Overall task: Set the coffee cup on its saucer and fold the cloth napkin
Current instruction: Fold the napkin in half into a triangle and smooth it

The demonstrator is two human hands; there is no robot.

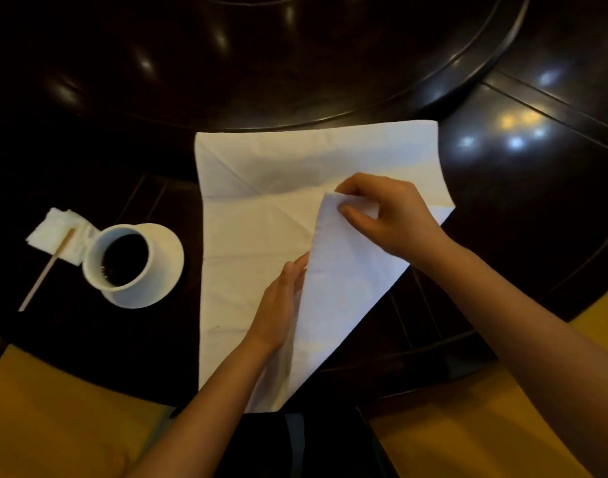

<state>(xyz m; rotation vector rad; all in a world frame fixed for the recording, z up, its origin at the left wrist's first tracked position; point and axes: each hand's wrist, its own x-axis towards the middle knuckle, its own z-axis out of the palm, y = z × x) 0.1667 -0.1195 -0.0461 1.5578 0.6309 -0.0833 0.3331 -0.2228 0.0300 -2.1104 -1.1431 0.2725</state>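
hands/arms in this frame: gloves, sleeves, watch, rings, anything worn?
Nothing worn that shows. The left hand and right hand are bare, no gloves, no rings or watch visible. Both forearms are bare up to the frame edge, so no sleeves or cuffs are in view. No markings or straps.

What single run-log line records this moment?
cup: on saucer | napkin: corner folding | right hand: pinching corner | left hand: flat

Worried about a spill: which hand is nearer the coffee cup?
Left. The left hand lies on the napkin just right of the coffee cup; the right hand is farther right.
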